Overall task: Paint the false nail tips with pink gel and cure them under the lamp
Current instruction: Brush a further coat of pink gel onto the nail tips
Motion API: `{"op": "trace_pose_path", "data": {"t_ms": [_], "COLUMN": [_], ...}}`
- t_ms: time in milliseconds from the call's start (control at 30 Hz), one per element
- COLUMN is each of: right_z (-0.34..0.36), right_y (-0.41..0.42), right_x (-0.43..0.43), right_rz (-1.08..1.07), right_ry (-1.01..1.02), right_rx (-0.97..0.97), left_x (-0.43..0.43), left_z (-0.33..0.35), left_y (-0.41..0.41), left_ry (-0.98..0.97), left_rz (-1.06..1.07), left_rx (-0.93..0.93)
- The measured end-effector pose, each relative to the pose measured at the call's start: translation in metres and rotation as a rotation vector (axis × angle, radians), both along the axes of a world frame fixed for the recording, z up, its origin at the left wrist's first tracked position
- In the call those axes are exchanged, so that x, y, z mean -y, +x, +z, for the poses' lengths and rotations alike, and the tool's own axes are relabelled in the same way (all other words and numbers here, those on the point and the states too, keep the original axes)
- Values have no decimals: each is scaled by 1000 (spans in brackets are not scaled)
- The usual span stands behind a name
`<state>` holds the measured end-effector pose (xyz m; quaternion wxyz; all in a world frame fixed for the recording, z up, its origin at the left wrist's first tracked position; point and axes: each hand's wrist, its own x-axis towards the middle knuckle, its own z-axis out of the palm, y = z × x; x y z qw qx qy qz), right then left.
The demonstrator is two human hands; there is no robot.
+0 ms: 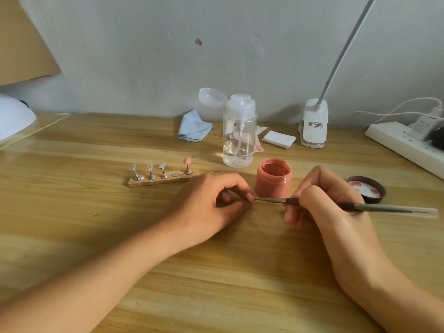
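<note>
My left hand (211, 203) pinches a small nail tip (250, 197) on its holder, mostly hidden by my fingers. My right hand (322, 203) grips a thin brush (360, 205) whose tip touches that nail. Just behind stands an open pink gel jar (273, 179). A wooden stand (163, 180) to the left carries three clear nail tips (149, 167) and one pink-painted tip (187, 161), with one bare magnet spot. The white curing lamp (13, 121) sits at the far left edge.
The jar's lid (367, 189) lies right of my right hand. A clear pump bottle (239, 133), a blue cloth (193, 127), white pads (278, 138), a clip lamp base (313, 123) and a power strip (406, 146) line the back of the wooden desk (96, 224).
</note>
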<state>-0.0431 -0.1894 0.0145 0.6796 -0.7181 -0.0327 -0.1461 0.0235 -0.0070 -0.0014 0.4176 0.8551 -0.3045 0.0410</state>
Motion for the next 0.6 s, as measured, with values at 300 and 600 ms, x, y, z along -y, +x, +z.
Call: {"op": "trace_pose_path", "data": {"t_ms": [300,600], "right_z": [0,-1], "right_y": [0,0], "right_x": [0,0], "right_rz": [-43,-70], "right_ry": [-61,-48], "right_rx": [3,2], "left_x": [0,0], "left_z": [0,1], "left_y": [0,-1], "left_ry": [7,7], "left_rz": [2,7], "left_rx": [4,-16]}}
